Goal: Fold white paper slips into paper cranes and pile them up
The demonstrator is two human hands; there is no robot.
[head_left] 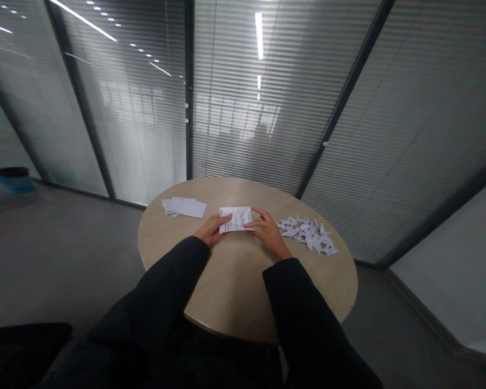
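Sheet (236,216), printed, one: I have it over the table (235,292), between the hands. Left hand (211,229): pinching its left side, thumb on top. Right hand (268,234): grasping its right edge. Slips (188,206), white, overlapping: left of the sheet. Folded papers (308,233), heaped: just beside my right hand. Sleeves (157,286), dark: hiding some near tabletop. Bin (14,181), blue: far left. Blinds (263,146): beyond.

Dim, with streaky glare on glass (237,70)
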